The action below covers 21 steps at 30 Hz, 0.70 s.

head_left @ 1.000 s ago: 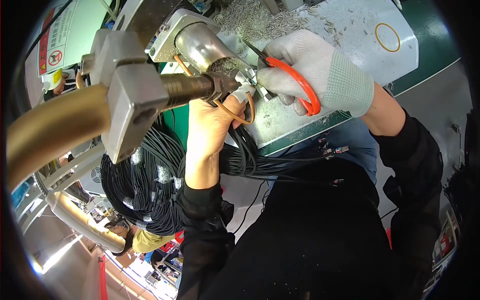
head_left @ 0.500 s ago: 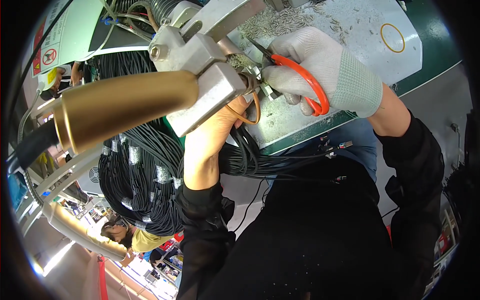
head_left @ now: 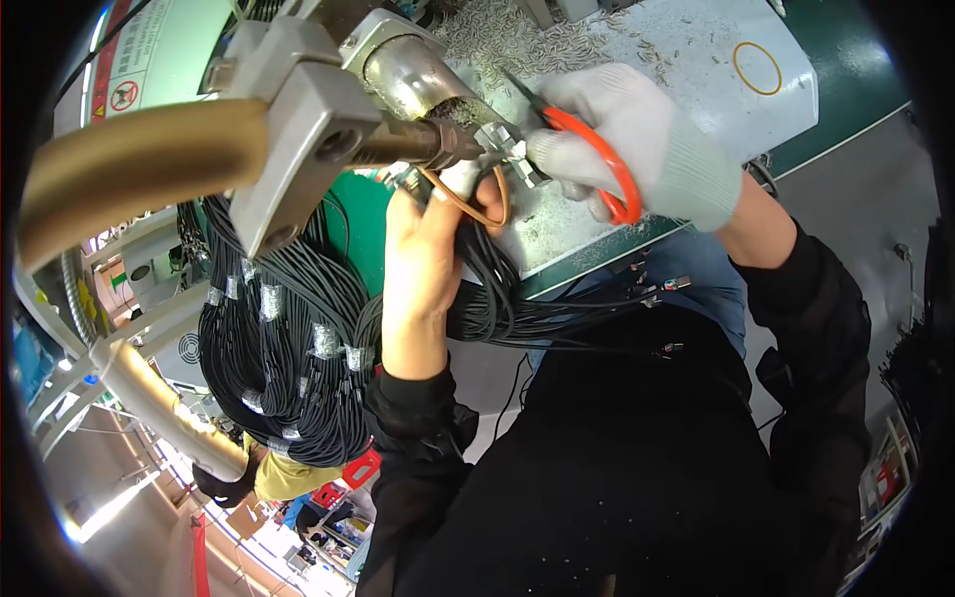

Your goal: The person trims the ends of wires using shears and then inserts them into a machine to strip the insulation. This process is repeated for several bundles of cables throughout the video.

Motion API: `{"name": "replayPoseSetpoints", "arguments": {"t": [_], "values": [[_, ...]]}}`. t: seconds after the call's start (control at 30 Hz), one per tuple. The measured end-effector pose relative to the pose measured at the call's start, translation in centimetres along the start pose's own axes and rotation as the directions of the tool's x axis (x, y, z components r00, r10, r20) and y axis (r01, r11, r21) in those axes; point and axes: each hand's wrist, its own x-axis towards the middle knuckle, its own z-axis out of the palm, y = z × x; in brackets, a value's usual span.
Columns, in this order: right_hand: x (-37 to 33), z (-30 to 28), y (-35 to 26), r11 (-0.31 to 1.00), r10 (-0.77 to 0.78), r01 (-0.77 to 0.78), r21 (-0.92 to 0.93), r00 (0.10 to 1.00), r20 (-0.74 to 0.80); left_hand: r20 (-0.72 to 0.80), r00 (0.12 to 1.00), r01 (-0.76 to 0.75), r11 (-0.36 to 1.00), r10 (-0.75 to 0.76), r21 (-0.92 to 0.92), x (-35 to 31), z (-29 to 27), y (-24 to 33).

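My left hand (head_left: 423,249) reaches up under the metal fixture, its fingers closed around a black cable (head_left: 484,244). A brown loop (head_left: 503,194) hangs by its fingertips. In a pale knitted glove, my right hand (head_left: 637,144) keeps a pair of orange-handled scissors (head_left: 617,164) in its palm, their dark pointed end toward the upper left. Its thumb and fingertips meet at small shiny metal pieces (head_left: 517,149), by the tool's tip; whether they pinch one is hidden. Left of the hands is a gold-handled tool (head_left: 149,169) in a grey metal clamp (head_left: 313,139).
A pale sheet (head_left: 686,109) on the green table bears many small metal bits (head_left: 557,45) and a yellow rubber band (head_left: 758,68). Bundled black cables (head_left: 288,368) hang at left. More cables with metal connectors (head_left: 676,285) cross my lap. A person in yellow (head_left: 298,478) is farther off.
The gold-handled tool and its clamp have shifted left, uncovering a round metal cylinder and more of my left fingers. My right hand stays by the metal pieces, scissors still in its palm.
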Motion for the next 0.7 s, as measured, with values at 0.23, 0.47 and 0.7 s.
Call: {"name": "replayPoseSetpoints", "arguments": {"t": [0.23,0.47,0.7], "values": [[-4.0,-0.1,-2.2,0.899,-0.092,0.003,-0.438,0.979,-0.183,0.014,0.999,-0.026,0.919,0.034,-0.393,-7.3,0.7,0.2],[-5.2,0.7,-4.6,0.962,0.135,-0.157,0.225,0.984,0.114,-0.017,0.978,-0.182,0.888,0.209,0.422,-8.6,5.3,0.7],[-7.5,1.0,-3.6,0.975,-0.167,0.18,0.131,0.981,-0.101,0.248,0.968,-0.068,0.994,0.044,0.088,-7.8,5.1,2.0]]}}
